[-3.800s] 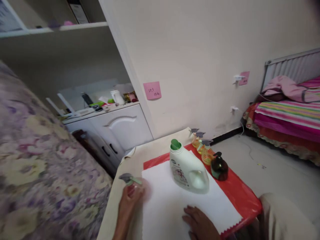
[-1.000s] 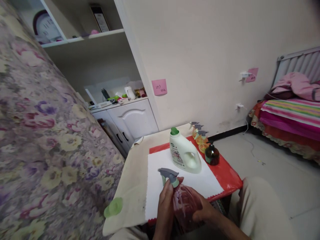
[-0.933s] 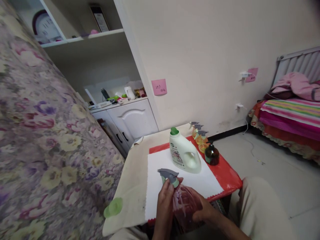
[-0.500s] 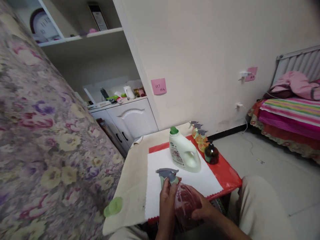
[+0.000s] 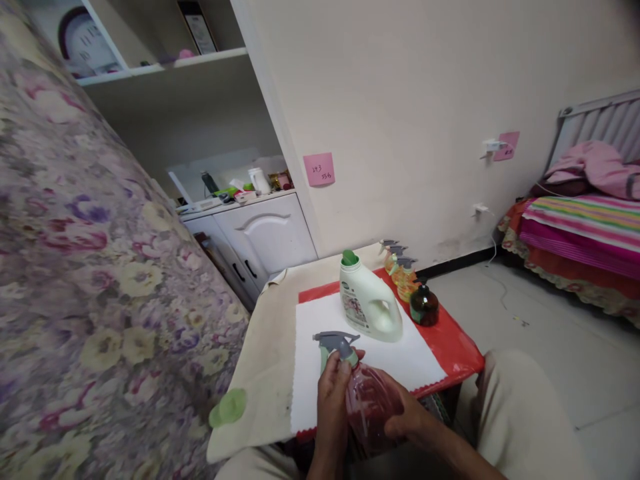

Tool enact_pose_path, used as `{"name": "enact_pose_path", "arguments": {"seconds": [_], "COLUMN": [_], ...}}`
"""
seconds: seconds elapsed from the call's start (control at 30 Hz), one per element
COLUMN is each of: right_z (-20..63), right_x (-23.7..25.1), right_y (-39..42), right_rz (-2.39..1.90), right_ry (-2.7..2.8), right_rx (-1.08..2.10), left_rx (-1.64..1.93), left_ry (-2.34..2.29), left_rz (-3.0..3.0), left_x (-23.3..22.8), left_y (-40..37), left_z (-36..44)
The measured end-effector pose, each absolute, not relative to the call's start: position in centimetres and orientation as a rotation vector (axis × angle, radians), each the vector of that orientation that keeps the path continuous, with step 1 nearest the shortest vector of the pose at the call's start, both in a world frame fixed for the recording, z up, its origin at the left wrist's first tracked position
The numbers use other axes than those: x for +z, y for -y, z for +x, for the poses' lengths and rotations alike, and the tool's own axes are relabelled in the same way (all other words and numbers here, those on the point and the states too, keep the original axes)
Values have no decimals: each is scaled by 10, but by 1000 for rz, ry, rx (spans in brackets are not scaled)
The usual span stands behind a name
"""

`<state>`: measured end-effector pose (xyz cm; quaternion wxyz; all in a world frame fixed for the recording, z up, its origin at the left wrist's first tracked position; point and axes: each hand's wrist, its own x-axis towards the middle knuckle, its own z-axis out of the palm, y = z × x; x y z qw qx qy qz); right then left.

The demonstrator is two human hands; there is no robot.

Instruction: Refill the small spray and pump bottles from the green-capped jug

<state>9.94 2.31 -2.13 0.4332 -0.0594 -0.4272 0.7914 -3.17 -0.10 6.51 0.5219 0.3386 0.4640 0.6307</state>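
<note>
A clear pinkish spray bottle [image 5: 369, 407] with a grey and pale green trigger head [image 5: 337, 342] is held tilted at the table's near edge. My left hand [image 5: 334, 390] is closed round the collar below the trigger. My right hand [image 5: 407, 415] wraps the bottle's body from the right side. Just beyond the hands stands a pale green detergent jug [image 5: 370, 303], its green inner spout [image 5: 350, 257] showing at the uncapped neck. It rests on a white cloth [image 5: 315, 363]. A green cap [image 5: 231, 406] lies at the table's left front.
Several spray bottles [image 5: 404, 283] with orange-yellow bodies line the table's right back edge, beside a dark brown bottle [image 5: 424, 307]. Red sheeting [image 5: 460, 357] lies under the white cloth. A floral curtain [image 5: 115, 280] hangs at left; a bed [image 5: 590, 227] stands at right.
The view has shifted very slightly. Both hands keep their hold on the spray bottle, with hardly any movement; the jug and cap stay in place.
</note>
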Motion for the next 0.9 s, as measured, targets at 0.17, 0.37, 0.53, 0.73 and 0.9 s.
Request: {"name": "enact_pose_path", "arguments": {"seconds": [0.17, 0.37, 0.53, 0.73, 0.9], "right_z": [99, 95, 94, 94, 94], "right_x": [-29, -44, -54, -59, -65], "right_y": [-25, -27, -28, -30, -33], "right_rz": [-178, -190, -240, -336, -376], "right_ry": [1099, 1139, 1174, 1236, 1257], "right_rx": [1944, 1916, 1853, 1772, 1749], "left_rx": [1611, 1691, 1793, 1891, 1965], "left_ry": [-1057, -991, -938, -867, -865], "left_rz": [742, 746, 785, 851, 892], "left_x": [77, 84, 98, 123, 138], "left_y": [1, -4, -11, -18, -27], "left_z": [-27, -34, -41, -46, -54]}}
